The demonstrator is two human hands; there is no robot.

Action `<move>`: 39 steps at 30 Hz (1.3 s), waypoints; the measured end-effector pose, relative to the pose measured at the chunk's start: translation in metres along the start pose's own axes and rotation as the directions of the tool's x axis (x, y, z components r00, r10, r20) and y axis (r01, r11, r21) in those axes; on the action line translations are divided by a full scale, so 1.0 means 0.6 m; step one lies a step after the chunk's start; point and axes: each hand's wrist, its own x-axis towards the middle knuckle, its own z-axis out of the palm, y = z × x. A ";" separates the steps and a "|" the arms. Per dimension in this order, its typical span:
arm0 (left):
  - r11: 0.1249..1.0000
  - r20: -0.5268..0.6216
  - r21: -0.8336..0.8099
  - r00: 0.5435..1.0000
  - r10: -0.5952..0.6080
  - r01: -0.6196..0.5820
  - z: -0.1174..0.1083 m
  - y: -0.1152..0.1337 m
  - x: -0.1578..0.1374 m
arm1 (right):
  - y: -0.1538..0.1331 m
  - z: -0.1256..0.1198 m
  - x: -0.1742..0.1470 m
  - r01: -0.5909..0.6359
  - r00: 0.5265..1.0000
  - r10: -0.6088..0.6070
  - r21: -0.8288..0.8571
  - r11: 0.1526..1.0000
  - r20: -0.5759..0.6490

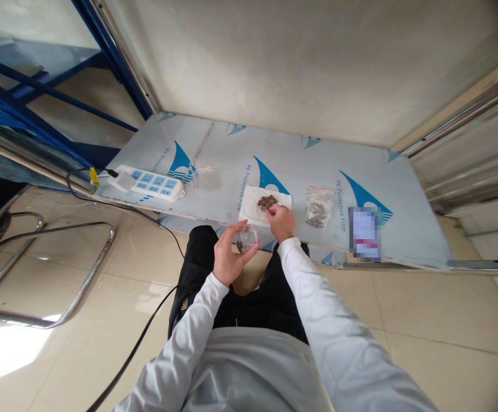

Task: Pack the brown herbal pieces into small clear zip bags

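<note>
My left hand [230,254] is closed around a small clear plastic cup [249,236], tilted near the table's front edge, with a few brown bits inside. On a white paper tissue [251,210] lies a little heap of small brown pieces [267,202]. At the heap's near right edge, the fingers of my right hand [282,222] are pinched together. What they hold, if anything, is too small to make out. A clear zip bag [319,209] with dark contents lies to the right of that hand.
The table [415,212] is covered with printed protective film. A white power strip [150,182] with a black cable is at the left, beside an empty-looking clear bag [208,177]. A phone-like slab [365,234], blurred out, overhangs the front right edge. A metal-framed chair [81,286] stands left.
</note>
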 end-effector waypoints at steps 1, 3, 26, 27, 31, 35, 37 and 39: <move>1.000 0.000 0.004 1.000 0.003 -0.003 0.000 -0.001 0.001 | -0.001 -0.007 -0.003 0.002 1.000 -0.002 0.003 1.000 -0.004; 1.000 0.003 0.018 1.000 0.002 -0.002 0.000 -0.002 0.004 | -0.006 -0.032 -0.020 0.025 1.000 -0.024 0.021 0.999 -0.015; 0.995 0.226 -0.091 0.972 0.067 -0.047 0.019 0.037 -0.001 | -0.018 -0.197 -0.168 0.404 0.867 -0.488 0.431 0.807 0.102; 0.993 0.246 -0.103 0.967 0.073 -0.048 0.013 0.035 0.000 | -0.016 -0.209 -0.169 0.413 0.874 -0.482 0.424 0.806 0.065; 0.971 0.261 -0.237 0.963 0.070 -0.007 -0.011 0.029 0.004 | 0.000 -0.256 -0.170 0.510 0.847 -0.530 0.239 0.826 0.025; 0.968 0.255 -0.246 0.967 0.016 0.049 -0.014 0.037 0.008 | 0.024 -0.258 -0.161 0.487 0.844 -0.511 0.166 0.858 0.165; 0.972 0.286 -0.223 0.958 -0.005 0.072 -0.009 0.047 0.010 | 0.027 -0.251 -0.157 0.459 0.843 -0.504 0.237 0.856 0.187; 0.971 0.329 -0.224 0.944 -0.009 0.088 -0.004 0.056 0.013 | 0.022 -0.247 -0.157 0.438 0.827 -0.522 0.345 0.830 0.207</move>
